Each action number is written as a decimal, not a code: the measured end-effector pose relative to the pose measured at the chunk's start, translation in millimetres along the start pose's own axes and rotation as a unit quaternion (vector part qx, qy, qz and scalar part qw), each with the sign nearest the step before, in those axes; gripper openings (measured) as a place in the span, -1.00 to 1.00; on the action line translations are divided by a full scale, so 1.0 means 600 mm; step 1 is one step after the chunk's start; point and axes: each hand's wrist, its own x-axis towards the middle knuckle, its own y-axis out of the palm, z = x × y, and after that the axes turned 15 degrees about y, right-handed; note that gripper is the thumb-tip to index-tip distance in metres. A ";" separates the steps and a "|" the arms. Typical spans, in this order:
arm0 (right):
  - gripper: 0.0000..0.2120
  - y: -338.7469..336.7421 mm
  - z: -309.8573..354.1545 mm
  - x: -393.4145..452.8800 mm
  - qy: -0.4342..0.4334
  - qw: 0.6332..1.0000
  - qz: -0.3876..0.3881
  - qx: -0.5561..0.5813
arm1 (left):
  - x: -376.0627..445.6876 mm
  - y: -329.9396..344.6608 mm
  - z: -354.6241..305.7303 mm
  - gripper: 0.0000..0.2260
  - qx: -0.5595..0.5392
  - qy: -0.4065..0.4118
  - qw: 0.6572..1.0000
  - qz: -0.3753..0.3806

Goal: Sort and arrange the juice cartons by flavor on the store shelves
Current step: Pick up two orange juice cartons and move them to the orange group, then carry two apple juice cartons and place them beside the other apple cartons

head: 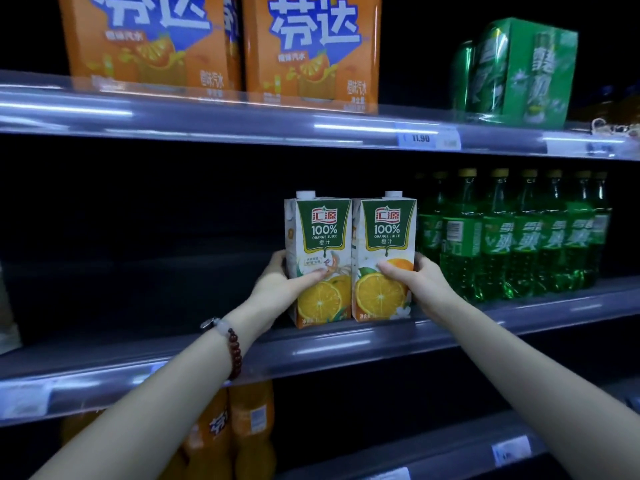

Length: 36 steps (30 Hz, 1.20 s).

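Left hand (281, 284) grips the left white-and-green orange juice carton (318, 258): thumb across its front face, fingers wrapped round the left side. Right hand (417, 280) mirrors that on the right matching orange juice carton (383, 256): thumb on the front, fingers round the right side.

Both cartons upright, long axis vertical, sides touching, labels facing out, on the front part of the dark middle shelf (346, 344). Whether their bases are fully seated I can't tell.

Key relation: the row of green plastic soda bottles (512, 237) sits just beside the right carton, with the right fingers in between. Open shelf lies to the left.

Fingertips behind the cartons are hidden, and the shelf's back is too dark to read.
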 end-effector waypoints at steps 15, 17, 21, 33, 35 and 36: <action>-0.70 0.176 0.021 -0.150 -0.100 0.945 -0.267 -0.158 | -0.074 -0.138 -0.041 -0.87 0.010 -0.048 0.999 0.011; -0.74 0.220 0.019 -0.162 -0.102 0.950 -0.248 -0.163 | -0.091 -0.182 -0.048 -0.93 0.003 -0.049 0.999 0.002; -0.81 0.328 0.014 -0.186 -0.104 0.958 -0.204 -0.175 | -0.127 -0.285 -0.059 -0.94 0.001 -0.060 0.998 -0.011; -0.83 0.675 0.043 -0.235 -0.124 0.980 -0.011 -0.153 | -0.218 -0.585 -0.059 -0.91 0.004 -0.111 0.986 -0.124; -0.76 0.718 0.041 -0.235 -0.123 0.980 0.018 -0.157 | -0.237 -0.626 -0.053 -0.91 0.012 -0.122 0.983 -0.137; -0.70 0.738 0.039 -0.234 -0.116 0.980 0.034 -0.160 | -0.246 -0.646 -0.049 -0.92 0.018 -0.132 0.980 -0.144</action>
